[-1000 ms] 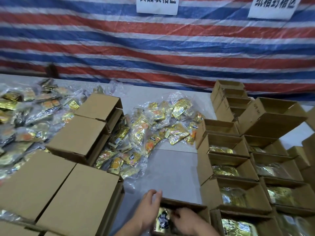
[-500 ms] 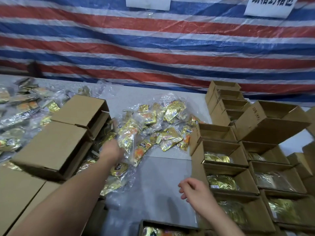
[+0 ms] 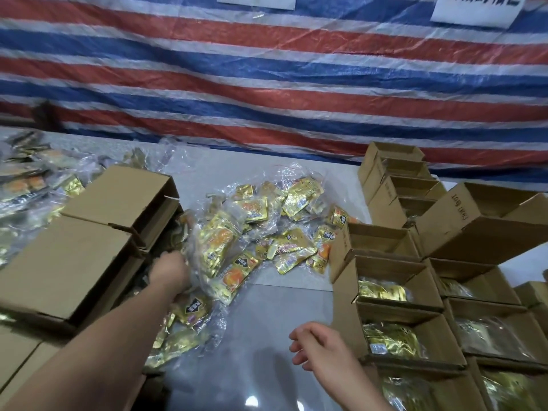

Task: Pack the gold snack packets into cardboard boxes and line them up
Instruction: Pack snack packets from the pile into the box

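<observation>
My left hand (image 3: 170, 269) was sunk into the near edge of the heap of gold snack packets (image 3: 252, 232), fingers curled round a clear bag of them, because the heap lay in the middle of the grey table (image 3: 267, 321), between the closed boxes (image 3: 89, 232) on my left and the open boxes (image 3: 394, 295) on my right, and that edge was nearest my reach. How firmly I had the bag I could not tell, since the plastic hid my fingertips. My right hand (image 3: 320, 348) hung above the bare table just beside the filled rows, fingers loosely bent and holding nothing, I judge so it could receive the bag and steer it into a box. The packets were small, flat, shiny gold pouches with orange pictures and dark labels, bundled in crinkled transparent bags, and would likely slide and sag when lifted.
</observation>
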### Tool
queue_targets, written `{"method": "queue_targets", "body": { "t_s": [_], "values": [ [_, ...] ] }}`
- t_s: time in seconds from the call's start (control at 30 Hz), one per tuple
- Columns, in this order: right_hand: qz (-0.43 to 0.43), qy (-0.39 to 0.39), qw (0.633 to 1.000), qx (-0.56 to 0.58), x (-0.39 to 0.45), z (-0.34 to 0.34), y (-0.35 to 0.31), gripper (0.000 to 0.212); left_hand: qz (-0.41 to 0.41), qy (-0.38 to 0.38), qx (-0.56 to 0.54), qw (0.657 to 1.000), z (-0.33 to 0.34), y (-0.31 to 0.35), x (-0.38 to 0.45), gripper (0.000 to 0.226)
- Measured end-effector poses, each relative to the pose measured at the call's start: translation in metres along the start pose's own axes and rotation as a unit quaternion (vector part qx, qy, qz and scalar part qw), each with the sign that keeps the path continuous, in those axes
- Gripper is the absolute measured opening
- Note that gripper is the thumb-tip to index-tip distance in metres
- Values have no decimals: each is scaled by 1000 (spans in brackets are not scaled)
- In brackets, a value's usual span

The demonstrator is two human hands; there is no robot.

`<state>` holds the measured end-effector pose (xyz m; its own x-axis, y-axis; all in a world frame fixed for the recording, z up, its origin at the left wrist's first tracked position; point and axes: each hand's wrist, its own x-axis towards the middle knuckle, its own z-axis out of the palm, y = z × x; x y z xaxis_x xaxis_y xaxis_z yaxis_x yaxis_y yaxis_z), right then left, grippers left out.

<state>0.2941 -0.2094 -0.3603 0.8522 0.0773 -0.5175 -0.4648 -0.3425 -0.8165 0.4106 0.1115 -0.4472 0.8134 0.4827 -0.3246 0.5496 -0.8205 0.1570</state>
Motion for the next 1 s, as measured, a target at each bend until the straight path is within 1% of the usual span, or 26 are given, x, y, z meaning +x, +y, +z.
{"method": "queue_targets", "body": {
  "t_s": [0.07, 0.1, 0.27, 0.37, 0.43, 0.5, 0.57, 0.63, 0.7, 0.77, 0.83, 0.93, 1.0],
  "values": [
    [3, -14, 1000, -2, 1, 7, -4, 26, 17, 3, -5, 1000, -11, 0, -14, 13],
    [2, -18, 1000, -3, 1, 10, -7, 26, 22, 9, -20, 1000, -17, -1, -20, 15],
    [-9, -32, 999, 25, -4, 24, -27, 26, 54, 51, -121, 990, -44, -6, -56, 36],
    [-4, -42, 998, 38, -14, 35, -40, 26, 74, 84, -226, 968, -59, -5, -80, 48],
    [-19, -28, 999, 36, -19, 40, -46, 26, 92, 90, -285, 950, -69, -3, -98, 54],
    [-47, -5, 999, 8, -23, 44, -51, 25, 104, 83, -337, 932, -78, 0, -116, 57],
    [-58, 9, 998, 8, -25, 47, -58, 20, 119, 60, -382, 915, -86, 7, -136, 56],
    [-20, -15, 998, 62, -25, 49, -66, 17, 134, 37, -405, 904, -91, 19, -155, 54],
    [51, -70, 982, 167, -27, 51, -72, 30, 140, 33, -436, 888, -96, 33, -170, 51],
    [93, -111, 955, 258, -27, 52, -70, 48, 127, 24, -495, 859, -100, 44, -180, 45],
    [112, -99, 941, 304, -26, 54, -60, 51, 114, 19, -526, 842, -103, 52, -188, 42],
    [148, -47, 903, 400, -20, 62, -45, 62, 108, 13, -538, 836, -103, 57, -198, 42],
    [146, -42, 886, 439, -16, 69, -42, 64, 101, 8, -546, 832, -103, 58, -206, 43]
  ]
}}
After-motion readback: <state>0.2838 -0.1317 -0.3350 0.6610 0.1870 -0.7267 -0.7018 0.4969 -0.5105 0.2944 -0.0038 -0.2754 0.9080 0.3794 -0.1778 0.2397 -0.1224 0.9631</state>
